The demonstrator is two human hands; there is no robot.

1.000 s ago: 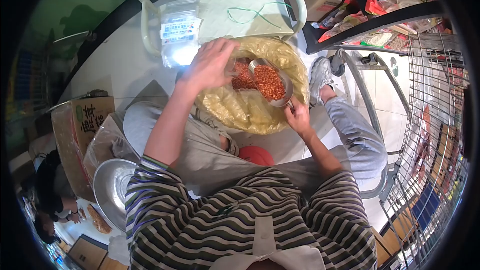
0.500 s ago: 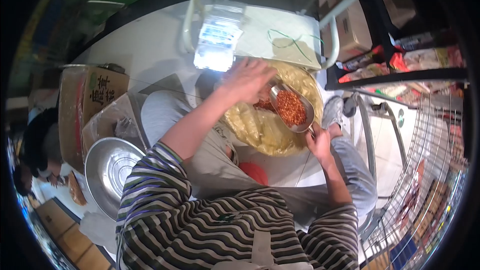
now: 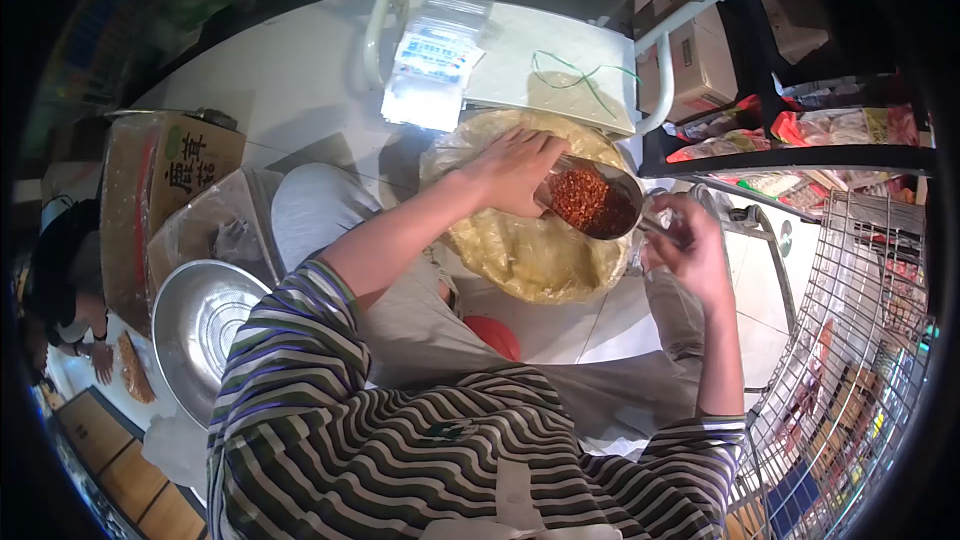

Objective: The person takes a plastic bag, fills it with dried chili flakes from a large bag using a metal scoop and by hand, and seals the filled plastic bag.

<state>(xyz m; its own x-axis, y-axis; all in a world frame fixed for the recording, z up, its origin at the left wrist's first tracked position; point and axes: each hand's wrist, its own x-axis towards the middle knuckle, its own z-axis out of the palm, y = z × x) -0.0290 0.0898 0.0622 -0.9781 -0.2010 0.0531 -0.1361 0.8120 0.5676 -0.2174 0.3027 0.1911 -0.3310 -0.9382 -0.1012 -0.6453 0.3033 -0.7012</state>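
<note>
In the head view, my right hand [image 3: 690, 245] grips the handle of a metal scoop [image 3: 632, 190]. Coarse red chili flakes [image 3: 580, 198] fill much of the scoop, with its inner back wall in shadow. At the scoop's front end is my left hand [image 3: 512, 170], its fingers curled close to the lip; whatever they pinch is hidden. Both hands are over a round container lined with a yellowish plastic bag [image 3: 540, 260], which stands on the floor between my legs.
Clear packets [image 3: 430, 75] lie on a low white shelf [image 3: 500, 60] beside a green string [image 3: 580, 75]. A metal basin [image 3: 205, 325] and cardboard boxes [image 3: 190, 165] stand on the left, where another person's hand [image 3: 100, 362] shows. A wire cart [image 3: 820, 340] is at right.
My right hand has moved up and to the right with the scoop, which now lies more level sideways against my left hand. The flakes have shifted toward its front end.
</note>
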